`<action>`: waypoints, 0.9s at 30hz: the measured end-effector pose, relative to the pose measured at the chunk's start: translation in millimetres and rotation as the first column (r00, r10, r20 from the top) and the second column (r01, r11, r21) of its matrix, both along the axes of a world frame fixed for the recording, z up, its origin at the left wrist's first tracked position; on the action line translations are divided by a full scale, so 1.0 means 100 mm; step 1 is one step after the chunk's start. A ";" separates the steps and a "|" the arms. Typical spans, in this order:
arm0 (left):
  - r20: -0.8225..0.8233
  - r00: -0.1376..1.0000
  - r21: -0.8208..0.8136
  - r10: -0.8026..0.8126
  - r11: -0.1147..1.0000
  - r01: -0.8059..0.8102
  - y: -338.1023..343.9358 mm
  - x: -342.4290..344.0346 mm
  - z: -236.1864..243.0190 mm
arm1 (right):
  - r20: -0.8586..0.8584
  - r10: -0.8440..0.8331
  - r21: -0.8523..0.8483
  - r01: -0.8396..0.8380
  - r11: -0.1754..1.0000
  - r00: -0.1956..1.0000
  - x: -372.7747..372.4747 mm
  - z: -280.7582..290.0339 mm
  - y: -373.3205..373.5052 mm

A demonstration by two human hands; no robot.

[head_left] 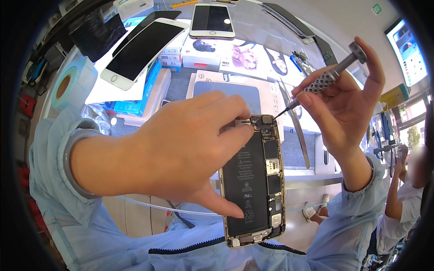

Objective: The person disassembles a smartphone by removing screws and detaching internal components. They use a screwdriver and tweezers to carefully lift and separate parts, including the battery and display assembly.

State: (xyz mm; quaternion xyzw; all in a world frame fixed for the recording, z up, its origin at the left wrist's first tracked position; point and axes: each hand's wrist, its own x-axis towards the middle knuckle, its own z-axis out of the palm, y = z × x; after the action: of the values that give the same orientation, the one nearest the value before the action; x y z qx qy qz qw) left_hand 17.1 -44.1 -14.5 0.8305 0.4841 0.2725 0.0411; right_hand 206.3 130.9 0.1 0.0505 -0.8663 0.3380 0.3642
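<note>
An opened smartphone (pixel 254 189), its black battery and circuit board laid bare, is held upright over the near edge of the counter. My left hand (pixel 181 144) grips it from the left, thumb across the battery and fingers at the upper end, hiding the phone's upper left corner. In my right hand (pixel 337 104) is a slim grey precision screwdriver (pixel 321 83) with a perforated handle and a round cap. It slants down to the left, and its tip meets or nearly meets the phone's upper right corner; actual contact is too small to tell.
Two white smartphones (pixel 143 52) (pixel 212 21) lie at the back. A roll of labels (pixel 68 86) stands at left near stacked boxes (pixel 140 95). Tweezers (pixel 296 124) lie right of the held phone. Another person (pixel 402 203) is at far right.
</note>
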 end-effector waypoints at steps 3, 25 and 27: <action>0.001 1.000 -0.009 0.003 1.000 -0.003 0.01 0.00 -0.01 | -0.024 0.093 -0.113 -0.095 0.989 0.995 -0.06 -0.02 -0.05; -0.046 0.999 0.008 0.003 1.000 -0.003 0.01 0.00 0.01 | -0.041 0.013 0.104 -0.008 0.995 0.999 -0.04 -0.07 -0.08; -0.053 0.999 0.005 0.006 1.000 -0.006 0.00 0.01 0.02 | -0.057 0.079 0.040 -0.077 0.996 0.995 -0.07 -0.08 -0.09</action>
State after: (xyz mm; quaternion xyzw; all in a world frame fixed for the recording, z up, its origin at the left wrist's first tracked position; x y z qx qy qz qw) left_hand 17.8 -43.7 -12.4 0.8360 0.4869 0.2517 0.0253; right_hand 199.7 121.5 -7.7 0.1012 -0.8589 0.3338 0.3750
